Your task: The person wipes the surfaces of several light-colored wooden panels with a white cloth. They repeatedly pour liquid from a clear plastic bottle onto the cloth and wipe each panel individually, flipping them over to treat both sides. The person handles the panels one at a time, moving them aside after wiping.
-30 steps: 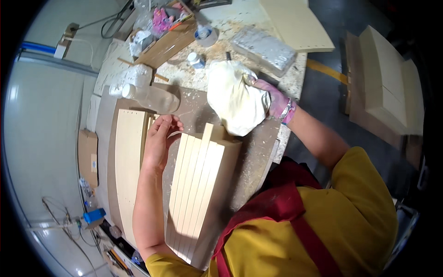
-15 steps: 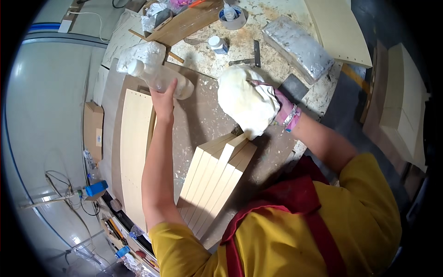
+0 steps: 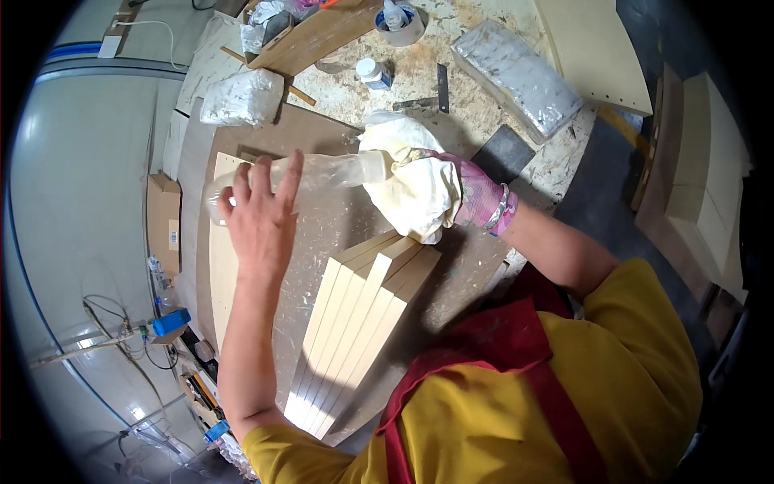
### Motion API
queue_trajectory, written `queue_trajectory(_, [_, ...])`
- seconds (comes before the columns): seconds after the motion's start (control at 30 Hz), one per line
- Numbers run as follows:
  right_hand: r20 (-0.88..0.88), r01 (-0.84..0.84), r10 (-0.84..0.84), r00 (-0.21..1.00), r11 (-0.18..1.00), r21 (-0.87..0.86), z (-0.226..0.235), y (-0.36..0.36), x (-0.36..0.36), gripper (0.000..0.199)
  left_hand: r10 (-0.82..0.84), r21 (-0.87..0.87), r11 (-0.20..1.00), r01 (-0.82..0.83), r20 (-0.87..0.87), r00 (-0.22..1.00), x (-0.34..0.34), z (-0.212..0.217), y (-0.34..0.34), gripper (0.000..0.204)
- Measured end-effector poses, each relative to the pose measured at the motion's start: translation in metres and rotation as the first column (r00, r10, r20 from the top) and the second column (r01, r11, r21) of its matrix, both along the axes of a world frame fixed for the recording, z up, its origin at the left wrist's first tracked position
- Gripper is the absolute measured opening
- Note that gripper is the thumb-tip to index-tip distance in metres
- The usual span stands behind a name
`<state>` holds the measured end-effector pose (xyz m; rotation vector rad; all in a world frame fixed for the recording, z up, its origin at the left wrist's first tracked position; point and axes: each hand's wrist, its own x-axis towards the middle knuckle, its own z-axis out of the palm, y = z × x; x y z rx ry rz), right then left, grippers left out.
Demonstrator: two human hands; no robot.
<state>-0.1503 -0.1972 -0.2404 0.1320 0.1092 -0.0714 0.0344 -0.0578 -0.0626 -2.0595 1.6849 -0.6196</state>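
Observation:
My left hand (image 3: 262, 206) is wrapped round a clear plastic bottle (image 3: 330, 171), which lies tipped on its side in the air. The bottle's white cap end touches a white cloth (image 3: 415, 181). That cloth is bunched in my right hand (image 3: 477, 194), which wears a pink patterned glove; its fingers are partly hidden by the folds. Just below the cloth, several pale boards (image 3: 355, 323) stand on edge, packed side by side, one rising above the rest. The cloth's lower edge hangs at their far ends. Another long pale board (image 3: 224, 266) lies under my left forearm.
A brown sheet (image 3: 318, 234) covers the work table. Toward the back are a plastic-wrapped block (image 3: 516, 77), a small white bottle (image 3: 373, 74), a metal square (image 3: 442, 89), a tape roll (image 3: 401, 28) and a wrapped bundle (image 3: 242, 98). Stacked panels (image 3: 697, 185) stand at far right.
My left hand has turned the bottle over, so its cap end has swung from the left to the cloth. My right hand has shifted slightly left with the cloth.

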Motion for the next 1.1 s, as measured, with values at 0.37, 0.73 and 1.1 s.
queue_trajectory(0.37, [0.128, 0.005, -0.007, 0.992, 1.000, 0.017, 0.002, -0.017, -0.009, 0.039, -0.056, 0.047, 0.998, 0.051, 0.120, 0.991, -0.007, 0.017, -0.008, 0.067])
queue_trajectory(0.73, [-0.148, 0.181, -0.224, 0.963, 0.949, -0.257, 0.021, -0.033, 0.022, 0.030, -0.005, -0.187, 0.969, -0.162, -0.669, 0.743, 0.030, -0.063, -0.028, 0.072])
queue_trajectory(1.1, [-0.284, 0.023, -0.228, 0.931, 0.815, -0.579, 0.011, -0.010, -0.071, 0.037, -0.134, -0.044, 0.654, -0.755, -0.989, -0.059, 0.099, -0.109, -0.029, 0.069])
